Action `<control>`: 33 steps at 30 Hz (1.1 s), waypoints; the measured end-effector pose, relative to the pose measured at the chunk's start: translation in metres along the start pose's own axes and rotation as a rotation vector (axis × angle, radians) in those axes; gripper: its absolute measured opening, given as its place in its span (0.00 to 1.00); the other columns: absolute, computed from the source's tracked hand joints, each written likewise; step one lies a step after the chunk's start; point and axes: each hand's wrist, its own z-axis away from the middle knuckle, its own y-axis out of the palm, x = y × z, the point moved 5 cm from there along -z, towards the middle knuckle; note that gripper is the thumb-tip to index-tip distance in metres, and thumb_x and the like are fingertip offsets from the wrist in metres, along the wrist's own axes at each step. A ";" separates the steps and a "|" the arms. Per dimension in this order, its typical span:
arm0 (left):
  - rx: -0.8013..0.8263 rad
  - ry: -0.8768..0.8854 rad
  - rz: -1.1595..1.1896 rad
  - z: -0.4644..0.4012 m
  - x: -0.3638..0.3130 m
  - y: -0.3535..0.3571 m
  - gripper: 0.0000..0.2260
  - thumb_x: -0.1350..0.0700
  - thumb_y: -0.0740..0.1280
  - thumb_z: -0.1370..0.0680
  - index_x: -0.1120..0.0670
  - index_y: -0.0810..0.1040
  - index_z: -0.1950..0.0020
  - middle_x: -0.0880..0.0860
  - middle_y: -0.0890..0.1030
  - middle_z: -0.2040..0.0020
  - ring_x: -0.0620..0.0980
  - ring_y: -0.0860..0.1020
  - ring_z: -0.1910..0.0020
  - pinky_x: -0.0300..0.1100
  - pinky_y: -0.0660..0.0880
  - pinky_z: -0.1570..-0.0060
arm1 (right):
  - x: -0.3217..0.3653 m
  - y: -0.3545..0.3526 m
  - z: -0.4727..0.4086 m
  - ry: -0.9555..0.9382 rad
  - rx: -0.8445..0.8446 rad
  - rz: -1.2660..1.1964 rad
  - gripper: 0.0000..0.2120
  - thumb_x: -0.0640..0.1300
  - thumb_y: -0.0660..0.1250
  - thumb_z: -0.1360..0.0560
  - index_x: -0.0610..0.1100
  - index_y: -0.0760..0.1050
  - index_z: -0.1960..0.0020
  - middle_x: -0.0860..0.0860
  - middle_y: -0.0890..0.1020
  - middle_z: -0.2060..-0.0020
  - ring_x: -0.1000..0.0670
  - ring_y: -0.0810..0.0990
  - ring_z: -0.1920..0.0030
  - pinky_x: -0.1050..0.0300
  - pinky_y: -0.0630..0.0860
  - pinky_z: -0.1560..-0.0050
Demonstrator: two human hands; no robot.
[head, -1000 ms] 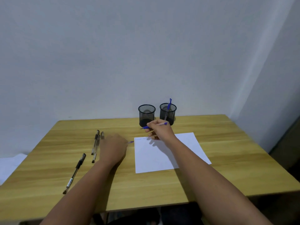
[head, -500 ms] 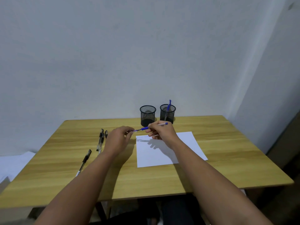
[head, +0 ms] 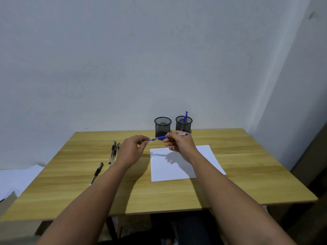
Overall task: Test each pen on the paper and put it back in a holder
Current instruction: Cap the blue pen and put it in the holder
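Both hands are staying up off the desk like half a second ago, and the left hand (head: 131,149), which was lying flat on the wood a second back, is now hanging in the air just left of the white sheet of paper (head: 178,165). Its thumb and fingertips are pinching the small clear blue-tinted cap (head: 151,140) at the tip end of the blue-grip ballpoint pen (head: 167,137). Can't tell if the cap is seated or just touching the tip, too small to see. The right hand (head: 180,145) is curling its fingers round the pen's barrel, hovering above the paper's far left corner, with the pen lying roughly level between the two hands.

Behind the paper two black wire-mesh holders are standing side by side: the left holder (head: 162,126) looks like it has nothing poking out, and the right holder (head: 184,123) is carrying one blue pen (head: 184,119) leaning inside it. Well to the left of the paper, a cluster of black capped pens (head: 113,152) is lying on the light wooden table (head: 247,165), with one more black pen (head: 97,172) lying nearer the front edge. Faint scribbles (head: 158,149) are showing along the paper's far edge.
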 end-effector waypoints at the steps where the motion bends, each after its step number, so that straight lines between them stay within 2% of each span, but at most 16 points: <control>1: 0.000 -0.002 0.001 0.000 0.000 0.000 0.08 0.50 0.68 0.19 0.46 0.85 0.43 0.41 0.85 0.49 0.39 0.80 0.51 0.46 0.80 0.52 | 0.001 0.000 0.000 -0.001 -0.005 -0.006 0.04 0.38 0.71 0.20 0.39 0.83 0.52 0.43 0.87 0.63 0.51 0.83 0.68 0.62 0.78 0.68; 5: -0.002 0.003 0.063 -0.002 -0.002 0.001 0.06 0.51 0.69 0.20 0.46 0.86 0.46 0.40 0.85 0.51 0.39 0.81 0.52 0.41 0.76 0.56 | 0.001 0.000 0.000 0.024 0.009 -0.016 0.02 0.37 0.72 0.20 0.39 0.82 0.51 0.43 0.86 0.62 0.51 0.83 0.68 0.62 0.79 0.68; 7: 0.012 0.013 0.104 -0.002 -0.009 0.004 0.06 0.53 0.70 0.20 0.47 0.86 0.47 0.41 0.85 0.52 0.38 0.80 0.53 0.32 0.72 0.59 | -0.001 0.002 0.000 0.046 0.017 -0.019 0.02 0.37 0.73 0.21 0.40 0.81 0.49 0.45 0.85 0.64 0.52 0.81 0.69 0.61 0.79 0.68; 9: 0.011 -0.008 0.169 -0.004 -0.014 0.006 0.05 0.54 0.71 0.21 0.49 0.87 0.47 0.42 0.86 0.52 0.36 0.80 0.53 0.25 0.69 0.59 | -0.002 0.001 -0.001 0.064 -0.008 -0.068 0.06 0.37 0.76 0.22 0.41 0.79 0.50 0.47 0.83 0.67 0.53 0.78 0.71 0.61 0.78 0.68; 10: 0.000 -0.030 0.216 -0.005 -0.014 0.006 0.05 0.55 0.72 0.21 0.49 0.87 0.47 0.43 0.86 0.53 0.36 0.81 0.53 0.25 0.70 0.58 | -0.001 0.000 -0.002 0.076 -0.014 -0.093 0.07 0.37 0.77 0.23 0.42 0.79 0.52 0.48 0.83 0.67 0.54 0.78 0.71 0.62 0.78 0.69; 14: -0.050 -0.136 0.454 -0.011 -0.009 0.004 0.06 0.57 0.74 0.23 0.53 0.86 0.47 0.48 0.87 0.53 0.43 0.84 0.51 0.36 0.77 0.49 | -0.001 -0.005 -0.002 0.127 0.022 -0.120 0.05 0.39 0.78 0.24 0.42 0.82 0.54 0.46 0.87 0.63 0.55 0.78 0.69 0.64 0.77 0.69; 17: -0.065 -0.198 0.579 -0.012 -0.011 0.002 0.08 0.57 0.74 0.22 0.56 0.86 0.44 0.50 0.87 0.53 0.38 0.83 0.55 0.34 0.75 0.51 | -0.003 -0.008 -0.002 0.167 0.071 -0.071 0.02 0.38 0.76 0.22 0.40 0.84 0.51 0.44 0.88 0.58 0.54 0.79 0.67 0.64 0.77 0.68; 19: -0.070 -0.243 0.642 -0.014 -0.011 0.001 0.08 0.57 0.73 0.22 0.55 0.86 0.43 0.49 0.86 0.53 0.35 0.81 0.57 0.37 0.75 0.51 | -0.004 -0.009 -0.001 0.183 0.119 -0.004 0.04 0.39 0.76 0.22 0.40 0.86 0.48 0.43 0.89 0.54 0.54 0.79 0.66 0.63 0.78 0.66; 22: -0.063 -0.314 0.720 -0.017 -0.014 0.002 0.07 0.55 0.72 0.21 0.52 0.86 0.44 0.50 0.87 0.49 0.45 0.83 0.48 0.45 0.77 0.46 | -0.007 -0.005 0.002 0.193 0.193 0.070 0.07 0.39 0.76 0.21 0.38 0.86 0.45 0.44 0.89 0.52 0.55 0.78 0.66 0.63 0.77 0.66; 27: -0.041 -0.399 0.784 -0.012 -0.019 0.015 0.08 0.55 0.72 0.21 0.55 0.85 0.44 0.52 0.87 0.49 0.47 0.83 0.44 0.42 0.75 0.51 | -0.018 0.004 0.004 0.189 0.216 0.107 0.04 0.36 0.74 0.20 0.37 0.86 0.47 0.45 0.88 0.57 0.53 0.76 0.67 0.62 0.74 0.66; 30: -0.067 -0.417 0.773 -0.012 -0.019 0.018 0.05 0.55 0.72 0.22 0.54 0.86 0.49 0.53 0.87 0.50 0.47 0.84 0.46 0.41 0.75 0.52 | -0.022 0.004 0.003 0.170 0.186 0.079 0.04 0.36 0.74 0.20 0.36 0.86 0.47 0.45 0.87 0.60 0.54 0.75 0.68 0.63 0.72 0.66; 33: -0.104 -0.408 0.719 -0.010 -0.020 0.022 0.06 0.55 0.72 0.21 0.56 0.86 0.49 0.54 0.87 0.53 0.48 0.84 0.49 0.39 0.75 0.56 | -0.025 0.004 0.002 0.159 0.184 0.097 0.03 0.35 0.75 0.21 0.36 0.86 0.49 0.45 0.87 0.60 0.54 0.75 0.69 0.64 0.74 0.68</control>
